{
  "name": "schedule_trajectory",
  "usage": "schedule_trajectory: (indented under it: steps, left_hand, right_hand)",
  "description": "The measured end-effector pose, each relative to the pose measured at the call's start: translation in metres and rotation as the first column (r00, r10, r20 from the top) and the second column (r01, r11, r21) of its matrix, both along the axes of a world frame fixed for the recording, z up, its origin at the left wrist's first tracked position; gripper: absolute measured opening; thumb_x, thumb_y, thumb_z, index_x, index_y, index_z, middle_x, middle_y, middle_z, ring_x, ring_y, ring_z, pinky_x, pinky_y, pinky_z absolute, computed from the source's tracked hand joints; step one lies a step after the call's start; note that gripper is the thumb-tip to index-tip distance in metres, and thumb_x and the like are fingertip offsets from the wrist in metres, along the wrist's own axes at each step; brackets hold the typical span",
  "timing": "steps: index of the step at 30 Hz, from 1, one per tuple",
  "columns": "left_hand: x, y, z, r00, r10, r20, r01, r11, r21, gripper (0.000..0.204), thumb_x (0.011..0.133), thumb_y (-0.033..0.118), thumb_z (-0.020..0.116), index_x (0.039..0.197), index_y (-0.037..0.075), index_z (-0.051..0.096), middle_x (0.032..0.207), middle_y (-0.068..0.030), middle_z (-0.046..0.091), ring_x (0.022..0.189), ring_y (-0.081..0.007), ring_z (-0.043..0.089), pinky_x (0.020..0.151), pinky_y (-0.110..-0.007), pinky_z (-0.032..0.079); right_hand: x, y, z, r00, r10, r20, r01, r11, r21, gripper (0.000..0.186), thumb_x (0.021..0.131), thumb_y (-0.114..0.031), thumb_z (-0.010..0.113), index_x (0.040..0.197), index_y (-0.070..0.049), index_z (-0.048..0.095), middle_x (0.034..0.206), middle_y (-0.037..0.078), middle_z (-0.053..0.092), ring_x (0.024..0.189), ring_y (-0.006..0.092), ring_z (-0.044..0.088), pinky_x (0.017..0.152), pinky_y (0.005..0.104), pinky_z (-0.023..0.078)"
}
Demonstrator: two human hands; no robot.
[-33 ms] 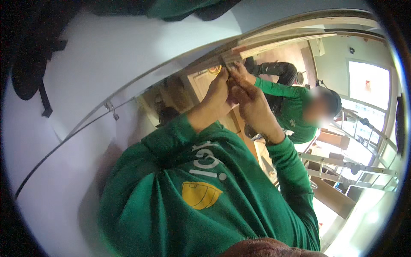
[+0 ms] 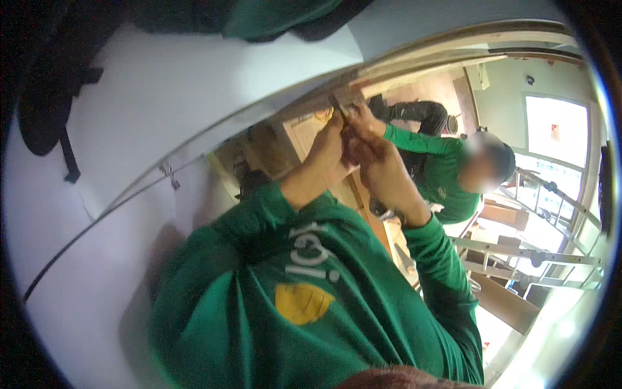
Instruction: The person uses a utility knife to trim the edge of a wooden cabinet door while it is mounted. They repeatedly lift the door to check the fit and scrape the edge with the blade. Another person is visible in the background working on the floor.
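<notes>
My left hand (image 2: 329,148) and my right hand (image 2: 383,162) are raised close together in front of me, both closed, just below a wooden beam (image 2: 395,81). A narrow dark tool (image 2: 335,102) sticks up from the fingertips of my left hand towards the beam. My right hand is pressed against the left, and blur hides what its fingers hold. A co-worker's hand (image 2: 366,121) reaches in right beside mine, close to the beam. Next to my left fingertips shows a small yellow round thing (image 2: 322,115), its kind unclear.
A co-worker in a green shirt (image 2: 447,185) is close on the right. Beyond stand a metal ladder (image 2: 505,253) and brown boards (image 2: 502,301). A white panel (image 2: 214,84) fills the left, with a thin dark cable (image 2: 78,235) and a small metal fitting (image 2: 170,176) along its edge.
Both hands keep their place near the beam, with only a slight shift and more blur. The co-worker's head has tilted a little; the reaching hand stays beside mine.
</notes>
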State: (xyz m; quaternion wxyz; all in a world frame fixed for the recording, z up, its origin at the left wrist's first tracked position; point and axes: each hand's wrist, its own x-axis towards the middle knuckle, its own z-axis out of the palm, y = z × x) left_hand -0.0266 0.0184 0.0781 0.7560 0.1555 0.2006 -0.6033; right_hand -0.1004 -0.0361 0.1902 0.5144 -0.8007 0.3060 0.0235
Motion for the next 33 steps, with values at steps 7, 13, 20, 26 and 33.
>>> schedule_trajectory:
  steps: [7, 13, 20, 26, 33]
  left_hand:
    - [-0.006, -0.001, 0.001, 0.998, -0.021, 0.052, 0.022, 0.999, -0.024, 0.043, 0.114, 0.044, 0.027, 0.125, 0.018, 0.059, 0.101, 0.0005, 0.066, 0.079, -0.0122, 0.063, 0.058, -0.028, 0.049]
    - [-0.010, -0.006, 0.025, 0.999, 0.041, 0.015, -0.042, 0.996, 0.074, 0.042, 0.113, 0.042, 0.030, 0.117, 0.013, 0.061, 0.097, -0.0037, 0.067, 0.080, -0.0160, 0.066, 0.063, -0.032, 0.054]
    - [0.004, -0.011, -0.057, 0.995, 0.052, 0.083, -0.061, 0.991, 0.119, 0.032, 0.107, 0.046, 0.053, 0.105, 0.017, 0.067, 0.089, 0.0003, 0.069, 0.082, -0.0162, 0.066, 0.068, -0.035, 0.055]
    - [0.005, 0.003, 0.010, 0.998, 0.026, 0.060, -0.030, 0.996, 0.082, 0.042, 0.113, 0.039, 0.031, 0.128, 0.012, 0.059, 0.107, -0.0059, 0.068, 0.094, -0.0154, 0.066, 0.080, -0.032, 0.054]
    - [0.005, 0.010, 0.006, 0.995, -0.024, 0.100, 0.017, 0.997, 0.069, 0.042, 0.113, 0.038, 0.034, 0.134, 0.010, 0.057, 0.114, -0.0049, 0.068, 0.107, -0.0188, 0.067, 0.090, -0.036, 0.056]
  right_hand:
    - [-0.005, 0.000, 0.010, 1.000, -0.002, -0.023, 0.002, 1.000, 0.013, 0.041, 0.104, -0.004, 0.051, 0.144, 0.008, 0.051, 0.109, 0.013, 0.066, 0.095, 0.0150, 0.059, 0.086, 0.0302, 0.052]
    - [0.002, -0.012, 0.009, 0.999, 0.042, 0.010, -0.042, 0.999, -0.006, 0.044, 0.105, -0.008, 0.051, 0.147, 0.005, 0.050, 0.106, 0.012, 0.067, 0.091, 0.0153, 0.059, 0.084, 0.0311, 0.052]
    - [0.013, -0.009, -0.034, 0.997, 0.026, 0.067, -0.033, 0.995, 0.098, 0.044, 0.103, -0.005, 0.047, 0.145, 0.008, 0.050, 0.096, 0.011, 0.069, 0.078, 0.0161, 0.057, 0.076, 0.0310, 0.052]
    - [0.003, -0.004, -0.015, 0.993, 0.100, 0.058, -0.095, 0.992, -0.086, 0.044, 0.105, -0.005, 0.046, 0.147, 0.008, 0.046, 0.098, 0.017, 0.068, 0.082, 0.0183, 0.060, 0.078, 0.0316, 0.052]
    - [0.006, 0.018, 0.021, 0.992, -0.123, 0.010, 0.122, 0.989, 0.084, 0.044, 0.104, -0.004, 0.047, 0.146, 0.006, 0.047, 0.103, 0.019, 0.069, 0.087, 0.0196, 0.061, 0.081, 0.0332, 0.053]
